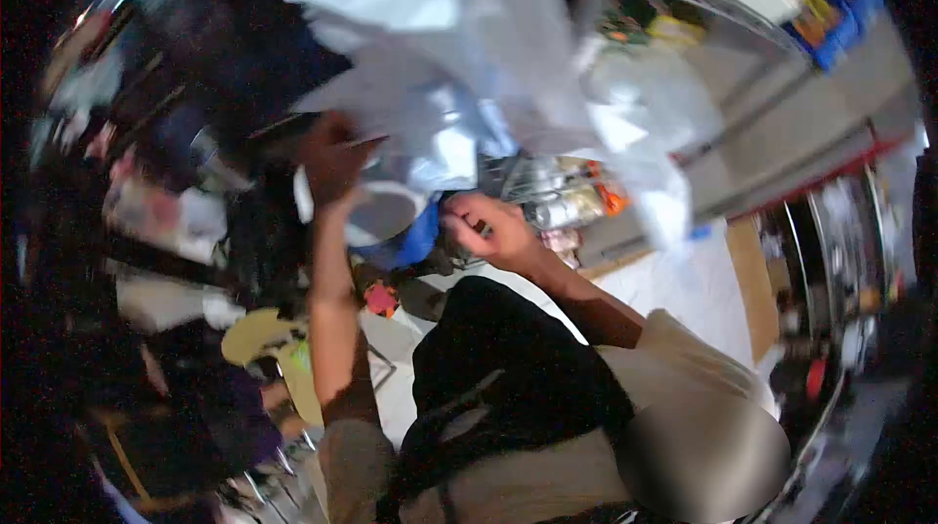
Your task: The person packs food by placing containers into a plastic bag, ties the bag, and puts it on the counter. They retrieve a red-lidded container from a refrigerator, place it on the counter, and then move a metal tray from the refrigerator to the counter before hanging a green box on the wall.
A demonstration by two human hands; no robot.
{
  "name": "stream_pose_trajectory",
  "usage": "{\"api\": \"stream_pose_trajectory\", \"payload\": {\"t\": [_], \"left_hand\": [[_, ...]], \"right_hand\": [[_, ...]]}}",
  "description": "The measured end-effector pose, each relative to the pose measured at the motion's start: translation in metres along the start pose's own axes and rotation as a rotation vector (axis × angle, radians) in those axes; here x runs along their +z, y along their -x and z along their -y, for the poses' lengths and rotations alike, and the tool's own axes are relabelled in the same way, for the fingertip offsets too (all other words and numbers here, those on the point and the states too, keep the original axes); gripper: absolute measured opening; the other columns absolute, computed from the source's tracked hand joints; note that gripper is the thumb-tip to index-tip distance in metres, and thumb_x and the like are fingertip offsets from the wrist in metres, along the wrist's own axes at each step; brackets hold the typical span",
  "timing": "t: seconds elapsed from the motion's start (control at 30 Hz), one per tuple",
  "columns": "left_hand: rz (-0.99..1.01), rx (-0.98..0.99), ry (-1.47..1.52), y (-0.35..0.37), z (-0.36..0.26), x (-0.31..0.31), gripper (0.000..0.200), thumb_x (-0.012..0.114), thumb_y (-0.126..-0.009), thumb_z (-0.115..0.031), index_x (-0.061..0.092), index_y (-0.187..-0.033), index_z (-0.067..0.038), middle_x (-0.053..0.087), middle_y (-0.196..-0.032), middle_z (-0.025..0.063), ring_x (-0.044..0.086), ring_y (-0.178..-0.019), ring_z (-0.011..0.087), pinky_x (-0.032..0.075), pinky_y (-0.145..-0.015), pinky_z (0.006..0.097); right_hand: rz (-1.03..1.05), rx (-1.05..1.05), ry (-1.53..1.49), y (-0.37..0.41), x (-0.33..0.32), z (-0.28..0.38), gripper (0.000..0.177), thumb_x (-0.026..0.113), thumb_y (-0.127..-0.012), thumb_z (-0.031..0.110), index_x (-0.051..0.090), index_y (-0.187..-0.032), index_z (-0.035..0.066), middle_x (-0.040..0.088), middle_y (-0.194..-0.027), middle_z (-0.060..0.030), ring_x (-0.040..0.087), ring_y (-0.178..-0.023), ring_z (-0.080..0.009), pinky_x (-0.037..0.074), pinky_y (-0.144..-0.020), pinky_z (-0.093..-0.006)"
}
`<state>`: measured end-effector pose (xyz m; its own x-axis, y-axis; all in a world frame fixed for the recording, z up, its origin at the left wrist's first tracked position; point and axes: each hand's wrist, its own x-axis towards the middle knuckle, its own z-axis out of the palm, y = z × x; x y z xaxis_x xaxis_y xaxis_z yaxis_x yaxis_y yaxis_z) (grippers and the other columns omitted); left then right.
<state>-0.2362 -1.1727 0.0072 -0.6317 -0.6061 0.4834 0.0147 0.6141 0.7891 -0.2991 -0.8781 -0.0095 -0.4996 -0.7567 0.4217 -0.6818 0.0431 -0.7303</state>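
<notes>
Reaching out with both bare hands. Bending the left hand (337, 158) over the back edge of a pale round tub (391, 214), with fingers too dark and blurry to tell open from closed. Cannot tell about any hold on the tub or on the big white sheets (391, 1) just above. Curling the fingers of the right hand (489, 228) partway, near a blue thing (422, 234) at the side of the tub. Cannot tell about anything in those fingers. Looking down into the tub, between the two hands: seeing a smooth gray inside, too blurry for more. Seeing clear packs (572, 207) with orange bits just past the right hand, too fuzzy to name the stuff in them. Seeing a blue and yellow pack (831, 6) up in the right corner.
</notes>
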Motion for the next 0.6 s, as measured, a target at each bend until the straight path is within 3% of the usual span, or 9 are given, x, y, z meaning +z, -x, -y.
{"api": "stream_pose_trajectory", "payload": {"t": [0.1,0.17,0.2,0.23,0.27,0.33,0.4,0.5,0.6], "left_hand": [[0.013,0.186,-0.032,0.0,-0.034,-0.017,0.044,0.094,-0.071,-0.021,0.06,-0.091,-0.004,0.052,-0.083,-0.0007,0.049,-0.077,0.0127,0.044,-0.067,0.0298],[0.086,0.149,0.037,0.005,-0.045,-0.025,0.044,0.093,-0.073,-0.021,0.063,-0.099,-0.003,0.057,-0.091,0.0014,0.052,-0.081,0.0139,0.047,-0.071,0.0299],[0.119,0.16,0.033,0.005,-0.048,-0.031,0.044,0.092,-0.074,-0.021,0.065,-0.103,-0.002,0.06,-0.096,0.0026,0.053,-0.083,0.0146,0.048,-0.074,0.0302],[0.18,0.032,0.045,0.004,-0.055,-0.039,0.045,0.091,-0.076,-0.02,0.066,-0.108,-0.001,0.062,-0.103,0.0044,0.056,-0.087,0.016,0.049,-0.079,0.0309],[0.234,-0.1,0.054,0.002,-0.064,-0.047,0.046,0.089,-0.078,-0.019,0.067,-0.114,-0.001,0.065,-0.109,0.0063,0.059,-0.091,0.0173,0.05,-0.084,0.0316],[0.221,0.036,-0.266,0.006,-0.042,-0.058,0.044,0.081,-0.087,-0.009,0.068,-0.128,0.0,0.068,-0.131,0.0115,0.065,-0.109,0.0201,0.051,-0.096,0.0328],[0.17,-0.049,0.026,0.007,-0.048,-0.065,0.038,0.078,-0.088,-0.003,0.069,-0.124,0.002,0.07,-0.127,0.0109,0.066,-0.109,0.0204,0.051,-0.096,0.0325],[-0.001,-0.046,0.052,0.018,-0.052,-0.072,0.029,0.076,-0.089,0.003,0.071,-0.117,0.003,0.074,-0.113,0.0077,0.067,-0.101,0.0165,0.051,-0.095,0.0302],[-0.183,-0.107,0.029,0.036,-0.039,-0.079,0.023,0.076,-0.094,-0.004,0.071,-0.115,0.004,0.072,-0.108,0.0056,0.064,-0.098,0.012,0.05,-0.093,0.0284]], "right_hand": [[-0.123,-0.031,0.258,0.097,-0.013,-0.187,0.036,0.07,-0.096,0.025,0.066,-0.126,0.005,0.068,-0.119,-0.0158,0.067,-0.105,-0.0209,0.055,-0.089,-0.0378],[-0.302,-0.195,0.273,0.052,-0.127,-0.112,0.022,0.068,-0.095,0.024,0.072,-0.099,0.003,0.074,-0.1,-0.0137,0.071,-0.087,-0.0208,0.056,-0.077,-0.0389],[-0.62,0.13,0.343,0.047,-0.154,-0.127,0.028,0.062,-0.102,0.017,0.065,-0.078,0.003,0.067,-0.072,-0.0069,0.061,-0.066,-0.0142,0.046,-0.059,-0.0347],[-0.816,0.332,0.327,0.008,-0.187,-0.08,0.018,0.07,-0.093,0.014,0.067,-0.079,0.003,0.065,-0.071,-0.0118,0.061,-0.061,-0.023,0.046,-0.058,-0.0365],[-0.838,0.211,0.449,-0.02,-0.215,-0.081,0.016,0.07,-0.094,0.015,0.068,-0.087,0.001,0.065,-0.074,-0.0141,0.064,-0.064,-0.027,0.049,-0.06,-0.0393],[-0.535,0.118,0.646,-0.061,-0.266,-0.13,0.03,0.073,-0.091,0.024,0.065,-0.109,0.0,0.068,-0.106,-0.0213,0.067,-0.093,-0.0374,0.054,-0.083,-0.0474],[-0.336,0.155,0.907,-0.1,-0.296,-0.182,0.068,0.084,-0.077,0.042,0.061,-0.129,0.004,0.064,-0.128,-0.023,0.063,-0.114,-0.0412,0.051,-0.1,-0.0486],[-0.042,0.61,0.805,-0.146,-0.313,-0.225,0.096,0.091,-0.061,0.054,0.057,-0.138,0.007,0.06,-0.137,-0.027,0.06,-0.125,-0.0418,0.046,-0.109,-0.0462],[0.208,0.538,0.836,-0.161,-0.32,-0.198,0.112,0.092,-0.052,0.055,0.052,-0.145,0.009,0.057,-0.143,-0.0258,0.058,-0.13,-0.0415,0.046,-0.111,-0.044]]}}
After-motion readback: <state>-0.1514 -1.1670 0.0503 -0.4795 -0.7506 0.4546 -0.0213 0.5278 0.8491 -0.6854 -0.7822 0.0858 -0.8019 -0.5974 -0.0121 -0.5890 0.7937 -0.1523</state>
